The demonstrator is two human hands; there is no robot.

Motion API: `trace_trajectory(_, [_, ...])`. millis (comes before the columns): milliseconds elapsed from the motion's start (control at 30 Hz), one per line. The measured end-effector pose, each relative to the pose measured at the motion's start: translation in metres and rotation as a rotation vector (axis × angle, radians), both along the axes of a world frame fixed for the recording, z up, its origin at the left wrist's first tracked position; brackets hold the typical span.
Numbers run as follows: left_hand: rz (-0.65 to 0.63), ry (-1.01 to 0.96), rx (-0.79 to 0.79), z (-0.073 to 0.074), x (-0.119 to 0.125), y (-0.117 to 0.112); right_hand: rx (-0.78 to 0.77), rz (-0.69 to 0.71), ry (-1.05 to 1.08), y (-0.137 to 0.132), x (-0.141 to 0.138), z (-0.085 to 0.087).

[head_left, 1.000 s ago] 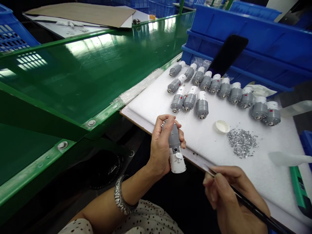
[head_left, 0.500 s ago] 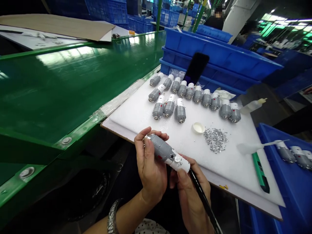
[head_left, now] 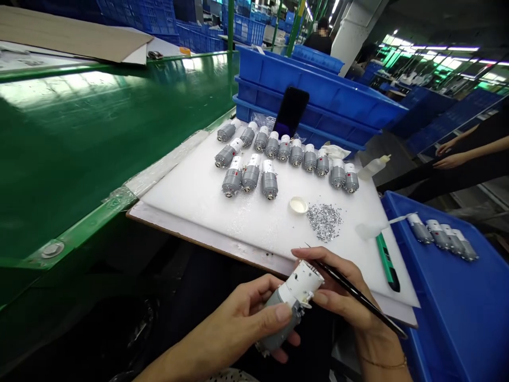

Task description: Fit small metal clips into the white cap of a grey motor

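My left hand (head_left: 246, 313) grips a grey small electric motor (head_left: 284, 318), its white plastic end cap (head_left: 301, 283) tilted up and to the right. My right hand (head_left: 338, 289) holds slim black tweezers (head_left: 353, 291), their fine tip just above the cap and the handle running down to the right. Several similar motors (head_left: 269, 180) stand in loose rows on a white foam board (head_left: 191, 199). Beyond my hands lie a heap of silver flakes (head_left: 324, 222) and a small white cap (head_left: 298, 205).
A green conveyor (head_left: 99, 132) runs along the left. Stacked blue crates (head_left: 318, 90) stand behind the board, with a black phone (head_left: 291, 111) propped there. At right, a blue tray (head_left: 453, 307) holds several motors. A co-worker's hands (head_left: 449, 159) show beyond it.
The view has swung right, bringing the blue tray and co-worker in. The motor has turned from cap-down to cap-up-right. My right hand and the tweezers have risen to the cap.
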State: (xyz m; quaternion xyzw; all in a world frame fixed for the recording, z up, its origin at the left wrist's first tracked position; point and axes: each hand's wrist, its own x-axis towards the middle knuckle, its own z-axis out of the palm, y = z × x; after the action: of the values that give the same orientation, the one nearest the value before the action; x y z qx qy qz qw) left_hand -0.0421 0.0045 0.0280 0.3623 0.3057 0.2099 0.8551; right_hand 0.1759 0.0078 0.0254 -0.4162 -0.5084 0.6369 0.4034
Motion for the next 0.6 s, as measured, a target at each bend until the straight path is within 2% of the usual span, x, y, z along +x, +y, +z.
trace_trajectory(133, [0.131,0.107,0.057,0.001,0.01,-0.005,-0.066,-0.156,0.087,-0.007,-0.01,-0.008])
trace_trajectory(267, [0.167,0.212,0.098,0.001,0.016,-0.008,-0.135,-0.269,0.111,-0.014,-0.02,-0.012])
trace_trajectory(533, [0.121,0.334,0.163,0.001,0.018,-0.012,-0.137,-0.265,0.113,-0.014,-0.021,-0.015])
trace_trajectory(600, [0.135,0.355,0.188,0.0,0.018,-0.012,-0.095,-0.287,0.089,-0.015,-0.019,-0.018])
